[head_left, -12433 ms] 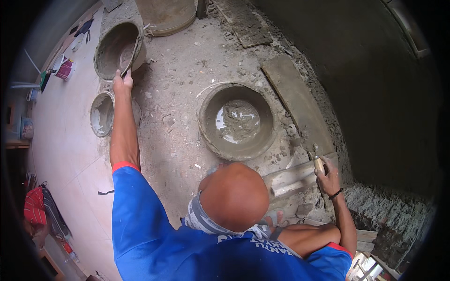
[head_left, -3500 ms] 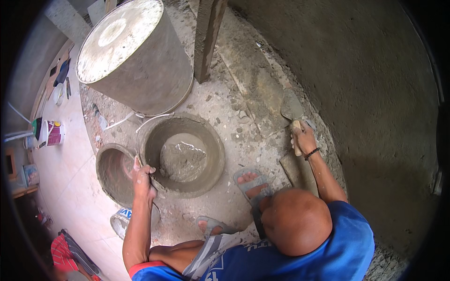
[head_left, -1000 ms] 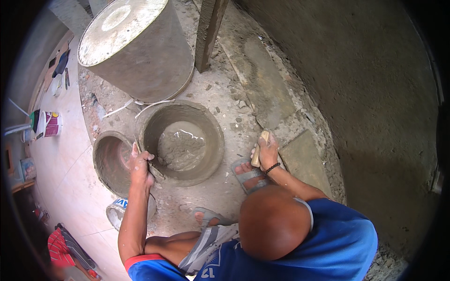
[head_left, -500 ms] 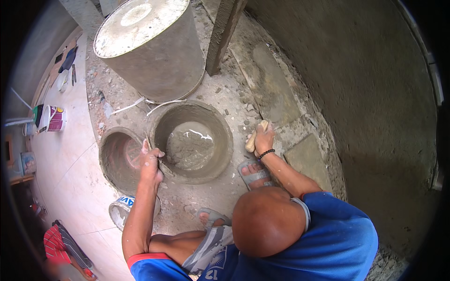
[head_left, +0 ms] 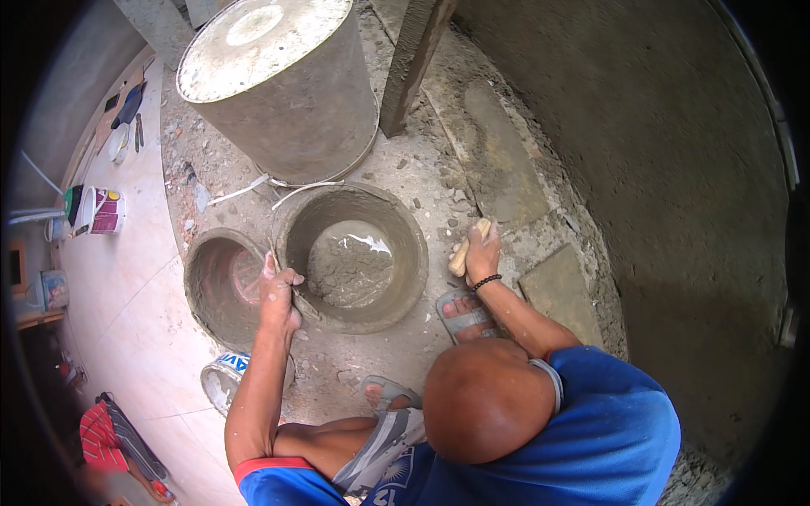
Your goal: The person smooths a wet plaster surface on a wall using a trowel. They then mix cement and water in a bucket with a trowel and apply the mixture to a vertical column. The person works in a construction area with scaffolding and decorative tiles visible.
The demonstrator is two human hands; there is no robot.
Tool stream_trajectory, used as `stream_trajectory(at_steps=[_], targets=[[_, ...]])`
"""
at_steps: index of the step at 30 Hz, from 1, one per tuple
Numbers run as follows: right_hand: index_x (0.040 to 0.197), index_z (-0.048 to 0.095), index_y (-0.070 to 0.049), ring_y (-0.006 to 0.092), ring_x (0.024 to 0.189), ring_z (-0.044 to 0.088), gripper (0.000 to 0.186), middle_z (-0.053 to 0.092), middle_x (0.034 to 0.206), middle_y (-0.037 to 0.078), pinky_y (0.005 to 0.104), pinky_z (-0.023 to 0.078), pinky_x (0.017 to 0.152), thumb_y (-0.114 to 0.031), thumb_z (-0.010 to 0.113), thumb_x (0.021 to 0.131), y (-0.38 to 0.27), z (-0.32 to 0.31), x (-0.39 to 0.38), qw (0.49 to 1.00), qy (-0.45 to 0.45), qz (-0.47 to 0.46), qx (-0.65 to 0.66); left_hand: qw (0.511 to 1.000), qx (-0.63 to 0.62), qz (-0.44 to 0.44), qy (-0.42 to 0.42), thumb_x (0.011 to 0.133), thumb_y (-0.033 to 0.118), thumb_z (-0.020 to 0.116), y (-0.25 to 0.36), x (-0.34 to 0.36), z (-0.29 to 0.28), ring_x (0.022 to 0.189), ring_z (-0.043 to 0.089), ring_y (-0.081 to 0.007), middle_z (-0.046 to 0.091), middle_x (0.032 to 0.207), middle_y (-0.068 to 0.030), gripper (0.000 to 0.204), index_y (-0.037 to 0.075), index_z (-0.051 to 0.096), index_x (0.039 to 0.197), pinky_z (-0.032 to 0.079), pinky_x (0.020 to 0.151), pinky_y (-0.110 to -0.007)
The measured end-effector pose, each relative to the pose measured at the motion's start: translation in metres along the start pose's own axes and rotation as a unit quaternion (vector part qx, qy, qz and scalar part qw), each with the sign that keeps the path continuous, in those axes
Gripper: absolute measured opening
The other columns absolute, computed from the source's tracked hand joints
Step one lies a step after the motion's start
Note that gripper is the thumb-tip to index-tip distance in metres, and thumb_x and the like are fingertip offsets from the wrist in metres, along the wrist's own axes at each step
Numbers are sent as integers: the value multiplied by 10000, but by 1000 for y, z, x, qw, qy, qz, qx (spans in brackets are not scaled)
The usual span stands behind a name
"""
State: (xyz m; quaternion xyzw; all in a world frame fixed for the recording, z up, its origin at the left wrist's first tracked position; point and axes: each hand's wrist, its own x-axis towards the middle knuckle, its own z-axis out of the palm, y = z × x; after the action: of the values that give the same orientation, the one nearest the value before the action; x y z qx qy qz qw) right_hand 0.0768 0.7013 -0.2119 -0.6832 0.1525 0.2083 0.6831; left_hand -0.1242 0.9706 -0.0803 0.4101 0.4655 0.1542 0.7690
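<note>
My left hand [head_left: 279,297] is closed on the near left rim of a wide, mortar-caked bucket [head_left: 413,278]. Wet grey mortar [head_left: 342,274] lies in its bottom, with a small bright puddle on top. Touching that bucket on the left is a smaller bucket [head_left: 207,287], tilted, with a reddish inside and little in it. Over the ground to the right, my right hand [head_left: 483,253] wraps round a pale wooden handle [head_left: 465,251]. The rest of that tool is hidden, so its kind cannot be told.
A tall grey drum [head_left: 312,110] with a pale top stands behind the buckets, beside a rough post [head_left: 413,67]. Flat grey slabs [head_left: 557,287] lie along the plastered wall [head_left: 675,169]. A white pail [head_left: 221,384] sits near my left forearm. Another person's red striped clothing [head_left: 99,434] shows lower left.
The whole view has shifted slightly to the right. Both hands keep their holds, and the buckets stand where they were.
</note>
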Motion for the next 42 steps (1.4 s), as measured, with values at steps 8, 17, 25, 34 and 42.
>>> stream_trajectory(at_steps=[8,17,25,34,42], targets=[[1481,203,22,226,523,595,637,569,951,163,354,525,442,-100,513,938,-29,19,0,1000,4,-2,-12,1000,2,2,6,641,-87,462,0,0,3,978,559,-239,570,1147,-116,749,22,382,1377,486,864,-352],[1428,303,90,339,1038,610,632,540,1248,282,380,505,853,-169,564,914,-12,47,66,996,59,-25,-65,1000,23,-7,3,636,-77,457,1,2,6,963,553,-236,563,1155,-119,780,19,346,1402,483,862,-343],[1320,314,-52,271,571,590,412,521,808,138,428,518,416,-120,484,951,-33,78,120,996,66,-44,45,1000,6,-13,10,639,-81,462,-2,5,12,947,561,-226,572,1135,-115,755,21,368,1381,489,840,-337],[1411,326,-56,196,535,560,497,521,763,93,325,486,420,-133,492,949,-82,45,95,987,-69,-15,147,1000,10,-2,16,646,-95,458,4,0,13,949,567,-220,577,1136,-110,744,16,370,1377,495,824,-319],[1472,347,-54,167,637,619,644,620,944,143,305,526,525,-124,596,883,-97,-13,-47,878,-284,-300,-241,999,19,-16,33,641,-85,456,12,-7,32,942,557,-225,552,1183,-123,833,17,286,1450,489,820,-323]])
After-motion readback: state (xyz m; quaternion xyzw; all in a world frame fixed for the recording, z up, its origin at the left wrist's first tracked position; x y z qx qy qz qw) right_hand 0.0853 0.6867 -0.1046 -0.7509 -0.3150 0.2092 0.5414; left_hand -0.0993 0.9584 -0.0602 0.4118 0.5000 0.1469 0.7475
